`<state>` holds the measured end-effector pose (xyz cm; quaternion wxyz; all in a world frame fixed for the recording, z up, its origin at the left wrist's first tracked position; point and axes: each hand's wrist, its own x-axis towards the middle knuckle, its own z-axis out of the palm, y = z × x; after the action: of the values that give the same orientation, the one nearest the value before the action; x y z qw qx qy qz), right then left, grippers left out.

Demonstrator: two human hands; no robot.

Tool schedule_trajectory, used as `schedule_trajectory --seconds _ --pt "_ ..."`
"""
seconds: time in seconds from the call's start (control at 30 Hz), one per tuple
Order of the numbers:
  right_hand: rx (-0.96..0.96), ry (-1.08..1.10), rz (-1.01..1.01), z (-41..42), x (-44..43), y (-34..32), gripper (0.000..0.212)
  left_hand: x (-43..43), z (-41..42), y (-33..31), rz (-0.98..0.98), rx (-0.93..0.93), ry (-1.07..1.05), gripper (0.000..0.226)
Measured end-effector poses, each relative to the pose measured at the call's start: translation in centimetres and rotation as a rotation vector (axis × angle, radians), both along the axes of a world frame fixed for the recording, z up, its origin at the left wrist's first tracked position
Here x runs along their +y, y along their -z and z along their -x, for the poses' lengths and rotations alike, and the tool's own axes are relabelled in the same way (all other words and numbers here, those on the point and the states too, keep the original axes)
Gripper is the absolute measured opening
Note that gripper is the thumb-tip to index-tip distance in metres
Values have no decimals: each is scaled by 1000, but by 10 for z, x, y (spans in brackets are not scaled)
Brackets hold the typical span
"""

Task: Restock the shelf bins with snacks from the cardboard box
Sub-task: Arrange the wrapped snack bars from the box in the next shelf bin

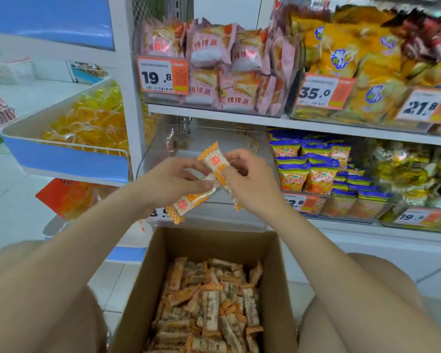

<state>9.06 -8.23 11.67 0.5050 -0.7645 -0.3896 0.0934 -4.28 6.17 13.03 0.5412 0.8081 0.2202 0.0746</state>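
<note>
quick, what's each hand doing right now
Left hand: holding the lower snack bar, fingers curled round it.
Right hand: holding the upper snack bar, pinched in its fingers.

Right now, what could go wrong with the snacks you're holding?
1. The left hand and right hand pinch a few slippery snack packs at once; one might slip and drop, likely back into the box or onto the floor.
2. The clear bin sits right beside the blue bags; a careless toss could land packs in the wrong bin.
</note>
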Motion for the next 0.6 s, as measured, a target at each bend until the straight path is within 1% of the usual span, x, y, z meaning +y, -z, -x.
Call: schedule_trajectory --seconds 0.07,0.17,0.23,0.3,0.4,0.43,0.5,0.53,0.6 --pt "41 -14 46 -11 2 -2 12 4 -3 0 65 -12 17 20" --pt "253 -87 62 -20 4 1 14 10 -11 4 174 14 80 35" --pt "300 -106 64 -27 10 2 12 15 -20 2 104 59 136 46" --pt "316 -46 26 -38 20 1 11 23 -30 -3 62 55 134 52" --pt "405 103 -67 -51 37 -1 25 36 -40 -4 144 -17 -6 56" --pt "442 142 -91 -54 42 -1 28 40 -41 -1 112 -29 -40 55" --pt "517 161 -75 -59 49 0 29 48 -43 7 -57 -32 -100 50" --pt "539 141 -25 -61 52 1 27 52 -44 10 -127 -41 -119 47" --pt "496 82 104 -66 55 6 25 59 -45 14 -160 -71 -109 40"
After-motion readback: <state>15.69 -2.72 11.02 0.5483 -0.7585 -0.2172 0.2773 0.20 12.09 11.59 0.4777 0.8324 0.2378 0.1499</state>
